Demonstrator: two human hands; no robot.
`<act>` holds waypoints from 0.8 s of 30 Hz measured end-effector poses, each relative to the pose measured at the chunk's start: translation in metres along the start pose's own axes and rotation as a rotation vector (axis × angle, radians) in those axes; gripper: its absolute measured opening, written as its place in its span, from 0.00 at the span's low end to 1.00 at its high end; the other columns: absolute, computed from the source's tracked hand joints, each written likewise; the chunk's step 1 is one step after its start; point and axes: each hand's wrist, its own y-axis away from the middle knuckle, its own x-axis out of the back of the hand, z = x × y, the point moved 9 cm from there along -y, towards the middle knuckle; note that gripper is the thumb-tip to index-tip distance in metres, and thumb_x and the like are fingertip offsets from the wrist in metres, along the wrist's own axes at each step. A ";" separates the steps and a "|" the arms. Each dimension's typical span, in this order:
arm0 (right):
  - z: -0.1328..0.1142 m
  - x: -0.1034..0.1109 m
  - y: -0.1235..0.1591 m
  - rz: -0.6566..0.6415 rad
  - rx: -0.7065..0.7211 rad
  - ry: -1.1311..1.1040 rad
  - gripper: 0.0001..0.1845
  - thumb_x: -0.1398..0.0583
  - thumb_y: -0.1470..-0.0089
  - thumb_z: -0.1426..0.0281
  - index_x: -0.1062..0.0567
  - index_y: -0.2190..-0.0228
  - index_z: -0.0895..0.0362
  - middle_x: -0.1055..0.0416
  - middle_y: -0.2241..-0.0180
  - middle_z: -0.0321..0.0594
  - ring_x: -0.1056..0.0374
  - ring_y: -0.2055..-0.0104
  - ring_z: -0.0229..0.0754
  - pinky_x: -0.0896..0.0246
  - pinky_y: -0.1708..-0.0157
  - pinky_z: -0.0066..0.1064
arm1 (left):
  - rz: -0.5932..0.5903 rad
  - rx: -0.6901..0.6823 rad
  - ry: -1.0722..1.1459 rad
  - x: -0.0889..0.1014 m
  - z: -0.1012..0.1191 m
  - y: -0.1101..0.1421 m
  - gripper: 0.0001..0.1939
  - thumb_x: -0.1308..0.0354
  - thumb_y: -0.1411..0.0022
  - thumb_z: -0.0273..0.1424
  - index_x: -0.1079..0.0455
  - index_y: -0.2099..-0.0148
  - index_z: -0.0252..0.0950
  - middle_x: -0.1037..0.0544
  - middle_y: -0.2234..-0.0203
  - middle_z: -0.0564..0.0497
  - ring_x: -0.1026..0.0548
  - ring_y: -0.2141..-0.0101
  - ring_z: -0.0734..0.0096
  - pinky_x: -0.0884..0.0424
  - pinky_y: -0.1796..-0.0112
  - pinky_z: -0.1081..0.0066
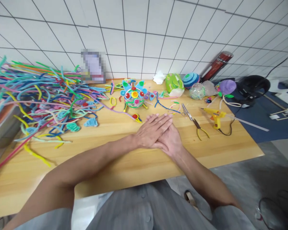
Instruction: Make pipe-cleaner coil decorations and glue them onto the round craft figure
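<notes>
My left hand (151,131) lies flat across my right hand (174,139) above the middle of the table. Its fingers are stretched out, pointing up and to the right. The right hand is turned palm up beneath it, and its fingers are mostly covered, with tips showing at the far left. Whether anything lies between the palms is hidden. Just beyond the hands stands a round craft figure (134,99) with blue ears, red and yellow discs and yellow legs. A small red, yellow and blue piece (136,117) lies close to the left fingertips.
Pipe cleaners (50,89) pile up on the left. To the right lie scissors (187,111), yellow-handled pliers (200,129) and a yellow glue gun (216,115) with its cord. Decorated balls (174,83), a purple flower (227,87) and a red flask (217,65) stand along the tiled wall.
</notes>
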 end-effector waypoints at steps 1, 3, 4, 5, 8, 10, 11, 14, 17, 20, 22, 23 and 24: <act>-0.002 -0.001 0.005 -0.014 -0.045 -0.038 0.38 0.60 0.34 0.41 0.22 0.50 0.49 0.20 0.50 0.45 0.26 0.42 0.50 0.23 0.48 0.50 | 0.015 -0.001 -0.020 0.001 -0.005 -0.006 0.48 0.36 0.41 0.56 0.38 0.29 0.32 0.42 0.29 0.32 0.50 0.27 0.38 0.67 0.29 0.47; 0.000 0.000 0.012 -0.030 -0.167 -0.161 0.43 0.62 0.37 0.37 0.22 0.50 0.50 0.22 0.46 0.48 0.30 0.37 0.52 0.25 0.46 0.49 | 0.075 0.004 -0.063 0.002 -0.011 -0.014 0.48 0.43 0.36 0.58 0.43 0.26 0.32 0.44 0.28 0.31 0.52 0.26 0.41 0.67 0.29 0.47; 0.000 0.002 0.013 -0.029 -0.212 -0.211 0.45 0.62 0.39 0.35 0.22 0.50 0.51 0.23 0.45 0.49 0.32 0.35 0.52 0.26 0.44 0.49 | 0.113 0.015 -0.083 0.000 -0.012 -0.016 0.48 0.47 0.34 0.58 0.46 0.25 0.31 0.45 0.27 0.31 0.53 0.26 0.42 0.66 0.29 0.47; 0.000 0.006 0.012 -0.018 -0.243 -0.256 0.47 0.61 0.41 0.33 0.22 0.49 0.51 0.24 0.44 0.50 0.34 0.34 0.53 0.28 0.43 0.50 | 0.147 0.026 -0.100 -0.005 -0.012 -0.016 0.48 0.50 0.32 0.58 0.50 0.24 0.30 0.48 0.27 0.30 0.55 0.26 0.43 0.65 0.29 0.47; 0.000 0.018 0.000 0.071 -0.290 -0.367 0.48 0.56 0.46 0.29 0.24 0.46 0.49 0.25 0.43 0.48 0.38 0.31 0.54 0.37 0.35 0.53 | 0.189 0.000 -0.154 -0.032 -0.004 -0.012 0.48 0.56 0.30 0.58 0.61 0.22 0.30 0.55 0.25 0.30 0.60 0.25 0.46 0.60 0.29 0.46; -0.001 0.025 -0.006 0.140 -0.316 -0.447 0.48 0.52 0.48 0.28 0.25 0.43 0.47 0.25 0.42 0.46 0.40 0.30 0.53 0.43 0.32 0.52 | 0.158 -0.111 -0.217 -0.050 0.007 -0.010 0.52 0.58 0.31 0.60 0.64 0.22 0.26 0.58 0.25 0.27 0.61 0.25 0.44 0.58 0.29 0.44; -0.004 0.027 -0.007 0.160 -0.322 -0.479 0.47 0.52 0.48 0.29 0.26 0.42 0.46 0.25 0.41 0.45 0.40 0.30 0.53 0.44 0.31 0.52 | 0.143 -0.146 -0.263 -0.054 0.009 -0.011 0.52 0.57 0.31 0.60 0.64 0.23 0.25 0.58 0.26 0.26 0.61 0.25 0.44 0.57 0.29 0.44; -0.016 0.024 0.002 0.113 -0.333 -0.501 0.46 0.57 0.44 0.30 0.26 0.42 0.45 0.28 0.39 0.42 0.40 0.30 0.54 0.38 0.34 0.53 | 0.087 -0.208 -0.415 -0.045 0.003 -0.014 0.55 0.55 0.34 0.63 0.60 0.23 0.26 0.51 0.26 0.28 0.59 0.25 0.44 0.59 0.29 0.44; -0.022 0.018 0.014 -0.003 -0.333 -0.442 0.51 0.61 0.46 0.28 0.25 0.43 0.47 0.29 0.37 0.45 0.41 0.30 0.55 0.29 0.42 0.51 | 0.089 -0.168 -0.477 -0.018 -0.015 -0.015 0.54 0.56 0.34 0.63 0.58 0.23 0.26 0.48 0.27 0.28 0.55 0.26 0.45 0.60 0.29 0.45; -0.016 0.013 0.021 -0.045 -0.319 -0.390 0.51 0.59 0.45 0.29 0.24 0.44 0.51 0.32 0.35 0.46 0.41 0.29 0.55 0.26 0.47 0.45 | 0.088 -0.103 -0.449 -0.007 -0.028 -0.008 0.52 0.56 0.31 0.61 0.59 0.23 0.25 0.49 0.27 0.27 0.53 0.26 0.46 0.58 0.29 0.46; -0.009 0.007 0.024 -0.056 -0.314 -0.367 0.48 0.59 0.43 0.31 0.23 0.45 0.50 0.34 0.33 0.44 0.41 0.29 0.53 0.27 0.45 0.44 | 0.108 -0.037 -0.403 -0.010 -0.033 -0.001 0.53 0.55 0.32 0.60 0.62 0.23 0.25 0.51 0.27 0.25 0.55 0.26 0.44 0.57 0.29 0.44; -0.005 0.005 0.025 -0.062 -0.316 -0.360 0.48 0.60 0.42 0.31 0.23 0.45 0.49 0.34 0.33 0.44 0.41 0.29 0.52 0.28 0.44 0.45 | 0.127 -0.007 -0.379 -0.013 -0.032 0.003 0.54 0.55 0.32 0.61 0.64 0.23 0.26 0.53 0.27 0.25 0.57 0.25 0.43 0.57 0.30 0.42; -0.002 0.003 0.026 -0.071 -0.322 -0.354 0.49 0.61 0.42 0.31 0.23 0.45 0.48 0.34 0.33 0.43 0.41 0.29 0.51 0.29 0.43 0.46 | 0.145 0.013 -0.359 -0.017 -0.030 0.006 0.54 0.55 0.32 0.61 0.65 0.22 0.27 0.55 0.26 0.25 0.60 0.25 0.42 0.57 0.30 0.40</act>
